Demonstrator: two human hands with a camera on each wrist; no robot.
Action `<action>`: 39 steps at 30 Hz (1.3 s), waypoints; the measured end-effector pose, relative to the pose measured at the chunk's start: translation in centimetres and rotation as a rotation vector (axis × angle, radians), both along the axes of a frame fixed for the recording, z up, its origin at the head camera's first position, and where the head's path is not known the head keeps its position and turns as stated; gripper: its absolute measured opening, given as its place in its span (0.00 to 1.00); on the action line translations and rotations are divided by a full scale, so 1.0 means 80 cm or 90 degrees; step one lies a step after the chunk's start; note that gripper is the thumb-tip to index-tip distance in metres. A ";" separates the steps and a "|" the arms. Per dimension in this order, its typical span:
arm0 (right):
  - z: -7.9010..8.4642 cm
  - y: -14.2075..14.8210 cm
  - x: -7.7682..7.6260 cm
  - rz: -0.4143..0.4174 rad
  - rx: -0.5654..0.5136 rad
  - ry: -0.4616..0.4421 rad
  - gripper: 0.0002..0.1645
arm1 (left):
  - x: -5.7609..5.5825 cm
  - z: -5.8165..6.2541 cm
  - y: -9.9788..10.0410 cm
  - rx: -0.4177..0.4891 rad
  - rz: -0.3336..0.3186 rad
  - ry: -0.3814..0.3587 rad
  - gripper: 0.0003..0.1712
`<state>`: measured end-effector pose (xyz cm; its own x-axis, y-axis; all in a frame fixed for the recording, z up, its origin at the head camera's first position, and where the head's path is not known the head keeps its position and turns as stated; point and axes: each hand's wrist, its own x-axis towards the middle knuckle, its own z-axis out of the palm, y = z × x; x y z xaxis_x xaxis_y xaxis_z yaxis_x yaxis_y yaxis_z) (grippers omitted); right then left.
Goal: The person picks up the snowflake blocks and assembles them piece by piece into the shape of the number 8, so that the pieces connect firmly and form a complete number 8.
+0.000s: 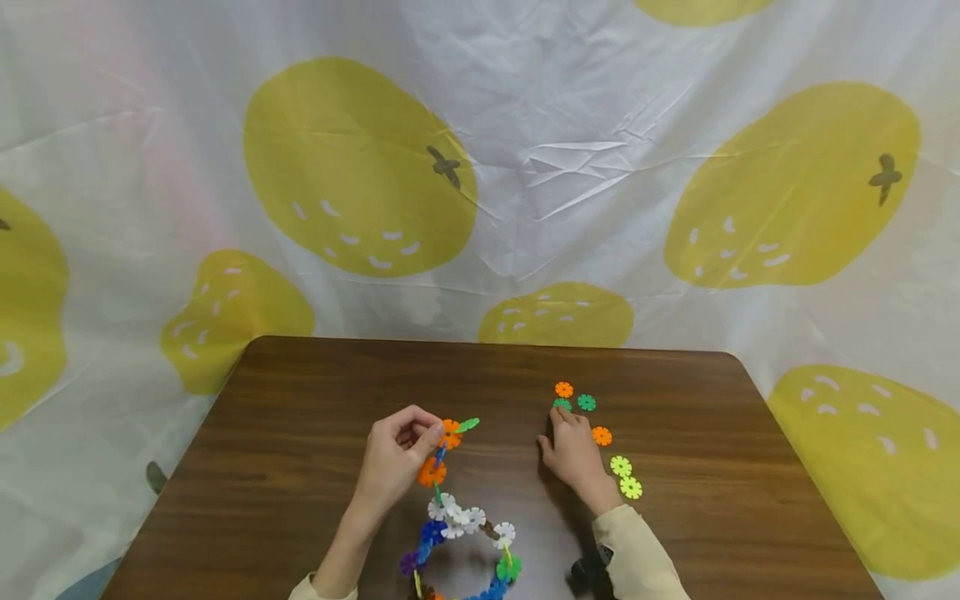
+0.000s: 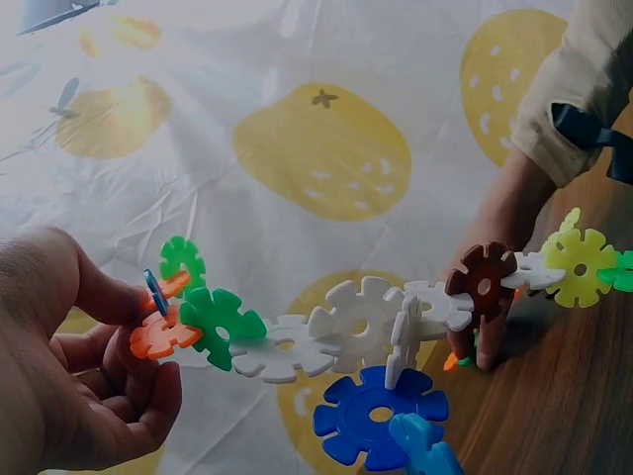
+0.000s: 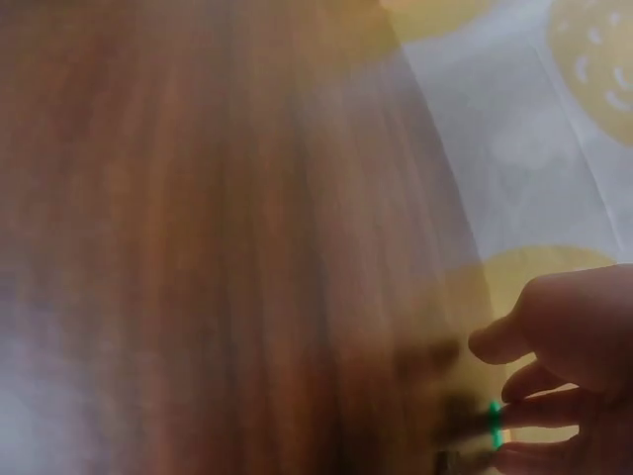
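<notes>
My left hand (image 1: 397, 454) pinches an orange notched plastic disc (image 2: 164, 334) at the end of a chain of interlocking flower-shaped discs. Beyond the pinch, a light green disc (image 1: 468, 425) sticks out. From there the chain runs through white discs (image 1: 450, 510) into a loop with blue discs (image 1: 432, 532), a brown disc (image 2: 482, 283) and a yellow-green disc (image 2: 580, 267). Over the table, my right hand (image 1: 576, 450) reaches forward, its fingers extended and touching a dark green disc (image 1: 562, 405). That disc also appears edge-on as a green sliver (image 3: 496, 424) at the fingertips.
Around the right hand lie loose discs: another dark green disc (image 1: 587, 402), an orange disc (image 1: 564, 389), a second orange disc (image 1: 602, 436) and two yellow discs (image 1: 626, 477). The brown wooden table (image 1: 300, 417) ends at a fruit-patterned curtain (image 1: 555, 208).
</notes>
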<state>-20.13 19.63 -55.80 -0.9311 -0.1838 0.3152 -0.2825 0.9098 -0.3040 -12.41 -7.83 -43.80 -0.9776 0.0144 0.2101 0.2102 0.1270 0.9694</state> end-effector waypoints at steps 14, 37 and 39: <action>-0.007 -0.016 0.022 -0.009 -0.036 0.071 0.15 | 0.001 -0.003 0.000 -0.015 -0.009 0.016 0.03; 0.056 -0.024 0.044 0.057 -0.444 -0.162 0.08 | 0.002 -0.001 0.002 -0.021 -0.024 0.009 0.02; 0.075 -0.030 0.049 0.091 -0.505 -0.144 0.07 | 0.002 -0.001 0.002 -0.024 -0.024 0.009 0.02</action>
